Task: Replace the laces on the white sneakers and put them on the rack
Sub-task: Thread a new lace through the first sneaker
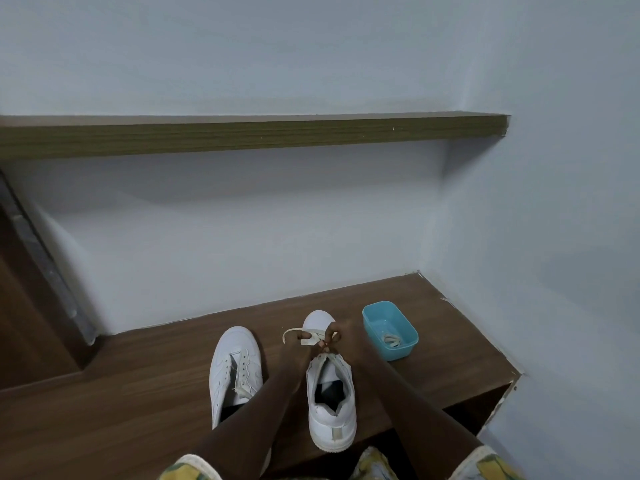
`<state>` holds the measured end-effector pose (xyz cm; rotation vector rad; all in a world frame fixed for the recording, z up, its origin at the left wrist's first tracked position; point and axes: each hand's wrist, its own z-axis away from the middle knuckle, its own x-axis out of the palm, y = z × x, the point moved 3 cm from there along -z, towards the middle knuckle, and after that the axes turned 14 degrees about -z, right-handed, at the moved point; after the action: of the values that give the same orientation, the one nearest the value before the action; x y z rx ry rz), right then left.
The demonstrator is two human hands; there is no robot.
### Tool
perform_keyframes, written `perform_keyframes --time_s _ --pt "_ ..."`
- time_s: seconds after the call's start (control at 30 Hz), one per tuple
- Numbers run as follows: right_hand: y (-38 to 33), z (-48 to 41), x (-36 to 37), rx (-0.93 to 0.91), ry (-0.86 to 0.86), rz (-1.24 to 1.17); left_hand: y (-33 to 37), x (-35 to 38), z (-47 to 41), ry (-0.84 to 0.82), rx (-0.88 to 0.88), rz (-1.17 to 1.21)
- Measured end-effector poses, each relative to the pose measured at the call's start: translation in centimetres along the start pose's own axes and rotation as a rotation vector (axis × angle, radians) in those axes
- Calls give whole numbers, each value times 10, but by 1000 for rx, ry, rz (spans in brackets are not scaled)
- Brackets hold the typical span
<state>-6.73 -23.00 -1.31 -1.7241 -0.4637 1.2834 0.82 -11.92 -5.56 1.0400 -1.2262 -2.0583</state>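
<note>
Two white sneakers stand side by side on a brown wooden bench [138, 393], toes pointing to the wall. The left sneaker [232, 368] has open eyelets and a loose bit of lace near its tongue. Over the front of the right sneaker [330, 407] both hands meet. My left hand [300, 344] pinches a cream lace [294, 332] that loops out to the left. My right hand [337, 336] pinches the same lace just above the lowest eyelets.
A light blue plastic tub [391, 327] with a coiled lace [391, 340] in it stands right of the shoes. A long wooden shelf [242, 136] hangs on the pale wall above. The bench ends at the right, with a dark opening below it.
</note>
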Motion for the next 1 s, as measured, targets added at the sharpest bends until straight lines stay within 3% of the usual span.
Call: perform_keyframes --time_s 0.13,0.33,0.4,0.57,0.67,0.73,1.0 --pt "-4 5 -3 10 51 115 -2 1 5 -6 71 -103" --pt "-24 15 6 -4 -129 536 18 -2 24 155 225 -444" --pt "-25 16 5 40 -149 566 21 -1 28 181 236 -504" --pt "-20 21 -2 208 -262 328 18 3 30 155 256 -585" --pt "-22 26 -3 248 -217 151 15 1 30 160 313 -670" --pt "-26 29 -1 139 -185 227 17 0 32 178 374 -763" --pt "-33 40 -8 424 17 -219 26 3 38 280 413 -958"
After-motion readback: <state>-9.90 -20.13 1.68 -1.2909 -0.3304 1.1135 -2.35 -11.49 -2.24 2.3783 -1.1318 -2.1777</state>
